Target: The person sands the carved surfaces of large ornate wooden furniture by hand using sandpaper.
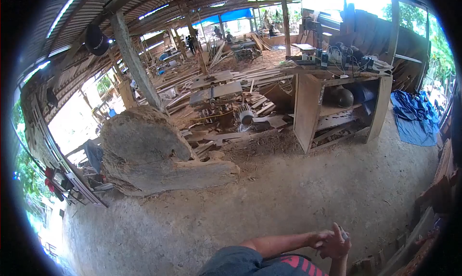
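My left hand (pixel 319 239) and my right hand (pixel 338 247) meet in front of my body, at the lower right of the head view. The left forearm crosses from the left, and the left fingers are mostly hidden against the right hand. My right hand has its fingers bent, with one finger pointing up. A small pale thing (pixel 344 234) shows at the right fingers, too small to name. Both hands are above the bare concrete floor (pixel 269 208), apart from any furniture.
A large weathered wood stump (pixel 139 136) stands ahead on the left. An open wooden cabinet (pixel 308 112) stands ahead on the right, with tools and cables on top. Loose boards (pixel 260 76) lie behind. A blue tarp (pixel 416 117) and stacked wood (pixel 423 223) are at the right.
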The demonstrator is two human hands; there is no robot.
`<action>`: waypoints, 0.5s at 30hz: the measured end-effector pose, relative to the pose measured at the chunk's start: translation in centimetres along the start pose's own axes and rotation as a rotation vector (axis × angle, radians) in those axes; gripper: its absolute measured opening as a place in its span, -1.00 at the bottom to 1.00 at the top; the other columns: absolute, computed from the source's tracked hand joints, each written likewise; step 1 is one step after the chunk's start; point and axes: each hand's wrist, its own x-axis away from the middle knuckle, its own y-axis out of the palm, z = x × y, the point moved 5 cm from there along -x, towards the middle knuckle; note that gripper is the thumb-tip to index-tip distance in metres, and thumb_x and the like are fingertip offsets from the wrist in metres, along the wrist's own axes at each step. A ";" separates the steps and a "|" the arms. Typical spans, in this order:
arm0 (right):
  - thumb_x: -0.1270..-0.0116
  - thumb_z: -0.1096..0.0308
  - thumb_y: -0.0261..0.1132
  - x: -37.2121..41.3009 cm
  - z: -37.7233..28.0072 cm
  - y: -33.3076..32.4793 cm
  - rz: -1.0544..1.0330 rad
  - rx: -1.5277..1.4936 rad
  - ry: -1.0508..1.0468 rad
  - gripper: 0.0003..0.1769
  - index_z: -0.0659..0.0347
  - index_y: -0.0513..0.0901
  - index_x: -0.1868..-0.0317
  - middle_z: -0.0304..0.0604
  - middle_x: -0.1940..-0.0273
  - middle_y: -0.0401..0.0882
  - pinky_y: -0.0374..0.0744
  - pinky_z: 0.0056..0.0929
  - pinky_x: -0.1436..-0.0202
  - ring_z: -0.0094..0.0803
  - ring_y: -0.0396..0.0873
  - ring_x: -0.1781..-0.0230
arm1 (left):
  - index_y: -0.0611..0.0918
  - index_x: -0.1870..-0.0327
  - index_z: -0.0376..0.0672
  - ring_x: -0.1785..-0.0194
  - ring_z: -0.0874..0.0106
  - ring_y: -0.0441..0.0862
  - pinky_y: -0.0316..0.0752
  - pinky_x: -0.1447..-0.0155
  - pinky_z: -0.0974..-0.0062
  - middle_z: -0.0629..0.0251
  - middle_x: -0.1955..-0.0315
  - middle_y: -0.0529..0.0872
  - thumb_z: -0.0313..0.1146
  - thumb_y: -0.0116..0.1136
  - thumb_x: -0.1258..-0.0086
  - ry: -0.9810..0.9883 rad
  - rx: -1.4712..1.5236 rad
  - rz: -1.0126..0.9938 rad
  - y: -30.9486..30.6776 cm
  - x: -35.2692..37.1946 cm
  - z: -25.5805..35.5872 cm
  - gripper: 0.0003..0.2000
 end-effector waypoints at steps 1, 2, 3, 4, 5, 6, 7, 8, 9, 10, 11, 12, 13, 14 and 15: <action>-0.49 -0.29 -0.03 -1.0 -0.3 2.3 -0.116 -0.077 0.034 -0.13 -0.19 -0.14 -0.63 0.34 -0.45 0.16 0.52 0.38 -0.10 0.38 0.44 -0.24 | 0.21 -0.52 -0.02 -0.10 0.41 0.62 0.72 0.08 0.04 0.22 -0.25 0.49 -0.13 0.16 -0.42 0.014 -0.198 0.028 0.2 -0.1 0.6 -0.33; -0.49 -0.29 -0.03 -1.0 -0.6 3.0 -0.176 -0.117 0.050 -0.13 -0.18 -0.15 -0.63 0.34 -0.44 0.17 0.52 0.39 -0.10 0.38 0.45 -0.23 | 0.23 -0.50 -0.03 -0.05 0.41 0.65 0.73 0.10 0.08 0.23 -0.19 0.53 -0.17 0.16 -0.43 -0.004 0.010 -0.011 0.8 -0.3 1.1 -0.36; -0.49 -0.29 -0.03 -1.0 -0.9 3.7 -0.236 -0.156 0.068 -0.13 -0.18 -0.15 -0.63 0.35 -0.44 0.17 0.52 0.40 -0.09 0.38 0.45 -0.23 | 0.24 -0.50 -0.04 -0.02 0.41 0.66 0.73 0.10 0.10 0.24 -0.17 0.55 -0.20 0.15 -0.44 -0.011 0.114 -0.028 2.8 -0.2 2.6 -0.37; -0.50 -0.28 -0.03 -0.5 -1.3 3.3 -0.207 -0.194 0.067 -0.14 -0.19 -0.16 -0.63 0.35 -0.44 0.17 0.52 0.41 -0.09 0.38 0.44 -0.24 | 0.24 -0.49 -0.04 0.01 0.41 0.67 0.73 0.11 0.12 0.24 -0.14 0.56 -0.22 0.15 -0.44 -0.021 0.217 -0.045 4.8 0.0 4.2 -0.38; -0.50 -0.27 -0.03 0.1 -1.5 2.9 -0.178 -0.232 0.067 -0.15 -0.21 -0.16 -0.63 0.35 -0.44 0.16 0.52 0.42 -0.09 0.38 0.43 -0.25 | 0.20 -0.51 -0.07 0.32 0.46 0.61 0.72 0.32 0.22 0.29 0.15 0.59 -0.27 0.02 -0.52 -0.048 0.305 0.103 7.1 0.2 5.8 -0.43; -0.50 -0.27 -0.03 0.8 -1.5 2.8 -0.180 -0.234 0.069 -0.15 -0.21 -0.16 -0.63 0.35 -0.44 0.16 0.52 0.42 -0.09 0.38 0.43 -0.25 | 0.16 -0.53 -0.09 0.63 0.52 0.56 0.71 0.53 0.33 0.33 0.43 0.61 -0.33 -0.11 -0.59 -0.073 0.392 0.251 7.9 0.4 6.4 -0.48; -0.50 -0.28 -0.03 1.5 -1.7 2.5 -0.129 -0.266 0.053 -0.14 -0.22 -0.17 -0.63 0.35 -0.44 0.17 0.53 0.41 -0.07 0.39 0.43 -0.25 | 0.16 -0.53 -0.09 0.63 0.52 0.56 0.71 0.53 0.33 0.33 0.43 0.61 -0.33 -0.11 -0.59 -0.070 0.391 0.253 7.2 0.1 5.6 -0.48; -0.49 -0.28 -0.03 2.0 -1.8 2.1 -0.077 -0.298 0.034 -0.14 -0.24 -0.17 -0.63 0.35 -0.44 0.17 0.55 0.41 -0.05 0.40 0.42 -0.25 | 0.17 -0.53 -0.08 0.62 0.52 0.56 0.71 0.52 0.33 0.34 0.42 0.61 -0.30 -0.09 -0.58 -0.190 0.510 0.284 5.8 -0.2 3.8 -0.47; -0.49 -0.28 -0.03 2.1 -1.8 2.1 -0.080 -0.298 0.033 -0.14 -0.24 -0.17 -0.63 0.35 -0.44 0.17 0.55 0.41 -0.05 0.40 0.42 -0.25 | 0.18 -0.52 -0.08 0.62 0.53 0.56 0.71 0.51 0.33 0.34 0.41 0.61 -0.29 -0.08 -0.58 -0.252 0.567 0.297 6.3 -0.3 3.8 -0.47; -0.49 -0.29 -0.02 2.2 -1.7 2.1 -0.076 -0.338 0.015 -0.14 -0.25 -0.18 -0.63 0.36 -0.44 0.17 0.56 0.40 -0.04 0.40 0.42 -0.25 | 0.19 -0.52 -0.08 0.62 0.53 0.56 0.71 0.51 0.33 0.34 0.41 0.61 -0.27 -0.07 -0.57 -0.314 0.625 0.313 6.8 -0.3 3.8 -0.47; -0.48 -0.30 -0.02 2.2 -1.6 2.1 -0.072 -0.379 -0.001 -0.13 -0.26 -0.18 -0.63 0.36 -0.44 0.16 0.57 0.39 -0.03 0.41 0.41 -0.25 | 0.19 -0.52 -0.05 0.61 0.52 0.57 0.70 0.51 0.33 0.36 0.46 0.60 -0.20 -0.09 -0.59 -0.299 0.568 0.374 9.5 0.1 6.4 -0.47; -0.48 -0.30 -0.02 2.1 -1.4 2.2 -0.071 -0.380 -0.001 -0.13 -0.26 -0.18 -0.63 0.36 -0.44 0.16 0.57 0.39 -0.03 0.41 0.41 -0.25 | 0.19 -0.53 -0.04 0.60 0.51 0.57 0.69 0.51 0.33 0.37 0.49 0.59 -0.17 -0.10 -0.60 -0.291 0.541 0.404 9.2 0.0 6.0 -0.47; -0.48 -0.31 -0.02 1.7 -1.3 2.6 -0.127 -0.383 -0.006 -0.12 -0.26 -0.19 -0.63 0.37 -0.45 0.15 0.57 0.38 -0.03 0.41 0.41 -0.26 | 0.20 -0.53 -0.03 0.60 0.50 0.58 0.69 0.51 0.33 0.38 0.52 0.58 -0.13 -0.11 -0.61 -0.283 0.513 0.434 8.8 -0.1 5.7 -0.47; -0.47 -0.32 -0.02 1.5 -1.3 2.8 -0.183 -0.385 -0.012 -0.11 -0.26 -0.19 -0.63 0.37 -0.45 0.13 0.57 0.37 -0.04 0.41 0.40 -0.26 | 0.25 -0.47 -0.02 0.54 0.43 0.63 0.72 0.37 0.25 0.34 0.42 0.62 -0.23 -0.08 -0.58 -0.223 0.391 0.275 5.6 -1.1 2.9 -0.52; -0.47 -0.32 -0.02 1.4 -1.2 2.3 -0.182 -0.384 -0.012 -0.11 -0.26 -0.19 -0.63 0.37 -0.45 0.13 0.57 0.37 -0.04 0.41 0.40 -0.26 | 0.27 -0.44 -0.01 0.52 0.39 0.66 0.73 0.30 0.21 0.32 0.38 0.64 -0.28 -0.06 -0.56 -0.195 0.328 0.192 5.5 -1.5 2.6 -0.55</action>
